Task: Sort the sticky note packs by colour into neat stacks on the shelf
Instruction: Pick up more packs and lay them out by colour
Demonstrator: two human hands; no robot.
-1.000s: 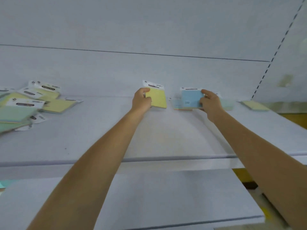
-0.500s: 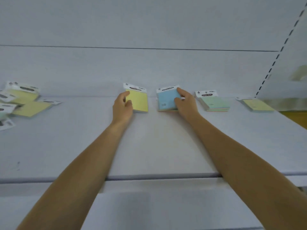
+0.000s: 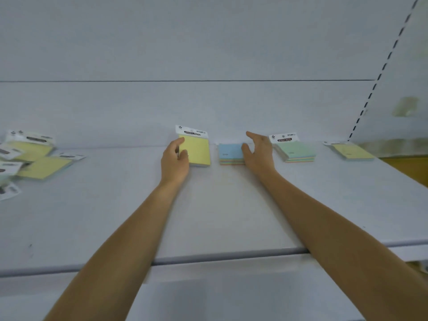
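My left hand point(image 3: 174, 158) grips a yellow sticky note pack point(image 3: 198, 150) by its left edge, thumb on top. The pack stands tilted up near the back of the white shelf point(image 3: 208, 216). Just to its right, a blue-topped pack point(image 3: 230, 151) lies flat on a short stack. My right hand point(image 3: 258, 154) is beside that stack with its fingers spread. Only the thumb touches the blue pack's right edge. Further right sit a green-topped stack point(image 3: 296, 150) and a single yellow pack point(image 3: 352, 152).
A loose pile of yellow packs point(image 3: 34, 158) lies at the shelf's far left. The shelf's back panel point(image 3: 208, 107) rises right behind the stacks. A lower shelf point(image 3: 231, 297) juts out beneath my forearms. A slotted upright point(image 3: 379, 77) bounds the right side.
My right hand has let the blue pack down flat onto the stack and spread its fingers. My left hand still holds the yellow pack, in about the same spot on the shelf.
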